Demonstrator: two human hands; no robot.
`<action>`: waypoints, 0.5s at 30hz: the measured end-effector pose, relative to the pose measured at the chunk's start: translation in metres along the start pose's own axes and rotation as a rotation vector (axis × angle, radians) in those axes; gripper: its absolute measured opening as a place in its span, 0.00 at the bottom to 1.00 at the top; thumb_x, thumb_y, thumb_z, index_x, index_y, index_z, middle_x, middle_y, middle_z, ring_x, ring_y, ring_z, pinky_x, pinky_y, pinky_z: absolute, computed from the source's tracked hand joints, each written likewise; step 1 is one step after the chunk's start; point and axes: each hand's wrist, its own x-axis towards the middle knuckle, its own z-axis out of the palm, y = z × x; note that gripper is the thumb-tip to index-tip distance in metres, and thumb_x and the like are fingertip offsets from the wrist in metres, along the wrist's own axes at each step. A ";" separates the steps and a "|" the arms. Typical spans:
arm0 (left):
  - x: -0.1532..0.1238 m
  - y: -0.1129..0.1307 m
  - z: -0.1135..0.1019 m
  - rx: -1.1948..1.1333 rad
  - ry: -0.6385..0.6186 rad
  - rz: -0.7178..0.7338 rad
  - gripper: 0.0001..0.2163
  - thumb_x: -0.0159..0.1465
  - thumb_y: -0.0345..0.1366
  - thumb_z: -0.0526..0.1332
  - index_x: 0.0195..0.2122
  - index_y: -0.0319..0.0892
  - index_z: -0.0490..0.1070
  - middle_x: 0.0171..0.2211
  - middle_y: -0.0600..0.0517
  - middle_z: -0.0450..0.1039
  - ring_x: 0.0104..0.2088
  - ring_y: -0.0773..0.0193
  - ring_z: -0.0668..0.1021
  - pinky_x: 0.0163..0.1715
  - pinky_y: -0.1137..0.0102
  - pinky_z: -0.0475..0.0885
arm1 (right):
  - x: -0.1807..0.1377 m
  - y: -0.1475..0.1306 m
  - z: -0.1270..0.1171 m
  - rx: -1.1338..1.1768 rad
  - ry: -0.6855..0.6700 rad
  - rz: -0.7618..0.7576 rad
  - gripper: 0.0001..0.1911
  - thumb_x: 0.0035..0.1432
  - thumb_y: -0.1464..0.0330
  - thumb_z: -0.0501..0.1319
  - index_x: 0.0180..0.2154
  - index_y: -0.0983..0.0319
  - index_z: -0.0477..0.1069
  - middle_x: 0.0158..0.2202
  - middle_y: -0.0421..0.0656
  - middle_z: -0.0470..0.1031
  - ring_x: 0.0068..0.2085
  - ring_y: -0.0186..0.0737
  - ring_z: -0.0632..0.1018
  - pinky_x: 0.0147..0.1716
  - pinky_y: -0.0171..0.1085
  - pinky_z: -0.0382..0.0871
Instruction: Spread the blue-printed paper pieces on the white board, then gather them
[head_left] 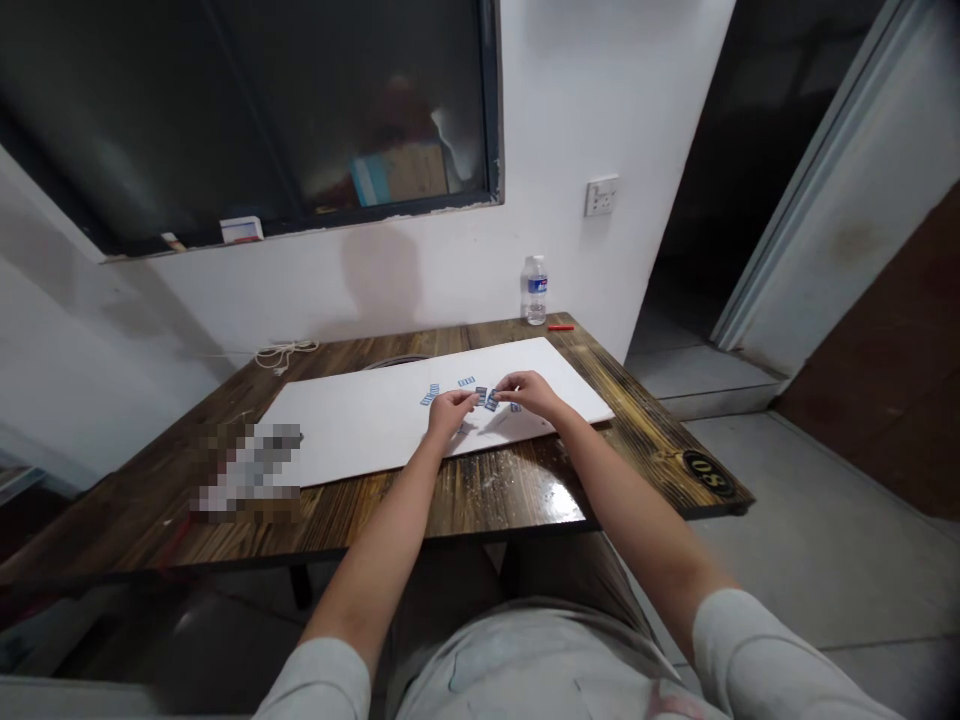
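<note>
Both my hands rest on a white board (360, 420) that lies on a dark wooden table (480, 490). My left hand (448, 412) pinches a small blue-striped chip (481, 394) at its fingertips. My right hand (529, 392) pinches another small blue chip (492, 402) right beside it, so the two pieces nearly touch between my hands. More of the same blue chips (430, 395) lie loose on the board just beyond my fingers, one chip (466, 381) a little farther back.
A water bottle (535, 290) and a red pen (560, 327) stand at the table's far right corner by the wall. White string (283, 353) lies at the far left. A blurred patch (247, 472) covers something at the board's left end. An open doorway is to the right.
</note>
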 end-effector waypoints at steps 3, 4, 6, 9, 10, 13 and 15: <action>-0.001 0.003 0.001 0.018 -0.082 0.026 0.14 0.50 0.45 0.69 0.30 0.40 0.80 0.26 0.49 0.79 0.27 0.62 0.78 0.32 0.69 0.71 | 0.000 0.001 0.005 0.009 0.052 -0.045 0.19 0.42 0.55 0.70 0.31 0.63 0.78 0.26 0.42 0.77 0.29 0.36 0.72 0.30 0.34 0.63; -0.002 0.004 0.001 0.025 -0.110 0.041 0.14 0.50 0.46 0.69 0.30 0.40 0.80 0.25 0.49 0.79 0.27 0.62 0.78 0.32 0.69 0.71 | 0.000 0.001 0.006 0.011 0.055 -0.050 0.20 0.41 0.55 0.70 0.32 0.63 0.79 0.25 0.41 0.76 0.28 0.36 0.72 0.29 0.34 0.63; -0.002 0.005 0.000 0.033 -0.159 0.070 0.14 0.52 0.47 0.68 0.30 0.40 0.80 0.25 0.49 0.79 0.27 0.62 0.78 0.32 0.69 0.71 | 0.000 0.001 0.006 0.015 0.035 -0.044 0.22 0.41 0.54 0.70 0.35 0.63 0.79 0.25 0.41 0.76 0.28 0.35 0.71 0.28 0.34 0.63; -0.002 0.005 0.000 0.035 -0.202 0.099 0.15 0.54 0.48 0.67 0.30 0.40 0.80 0.25 0.49 0.78 0.28 0.61 0.78 0.32 0.68 0.71 | -0.002 -0.002 0.005 0.011 -0.010 -0.031 0.23 0.43 0.51 0.69 0.33 0.64 0.79 0.26 0.42 0.77 0.28 0.35 0.72 0.27 0.34 0.63; -0.002 0.005 0.000 0.033 -0.207 0.103 0.15 0.54 0.49 0.66 0.30 0.40 0.80 0.24 0.49 0.78 0.28 0.61 0.78 0.33 0.68 0.72 | -0.003 -0.003 0.005 0.006 -0.016 -0.026 0.24 0.43 0.50 0.68 0.31 0.64 0.79 0.26 0.43 0.77 0.27 0.35 0.72 0.27 0.34 0.63; -0.004 0.005 0.000 0.006 -0.215 0.096 0.16 0.53 0.50 0.67 0.32 0.40 0.80 0.27 0.49 0.79 0.30 0.60 0.79 0.34 0.68 0.72 | -0.005 -0.006 0.004 -0.003 -0.012 0.007 0.25 0.43 0.47 0.68 0.28 0.65 0.77 0.24 0.42 0.75 0.26 0.34 0.71 0.25 0.33 0.62; -0.005 0.006 0.001 -0.011 -0.215 0.084 0.17 0.50 0.49 0.70 0.33 0.40 0.80 0.29 0.48 0.80 0.32 0.59 0.79 0.36 0.67 0.72 | -0.004 -0.008 0.003 -0.003 -0.009 0.024 0.26 0.42 0.47 0.68 0.28 0.64 0.77 0.24 0.42 0.75 0.26 0.34 0.71 0.25 0.33 0.62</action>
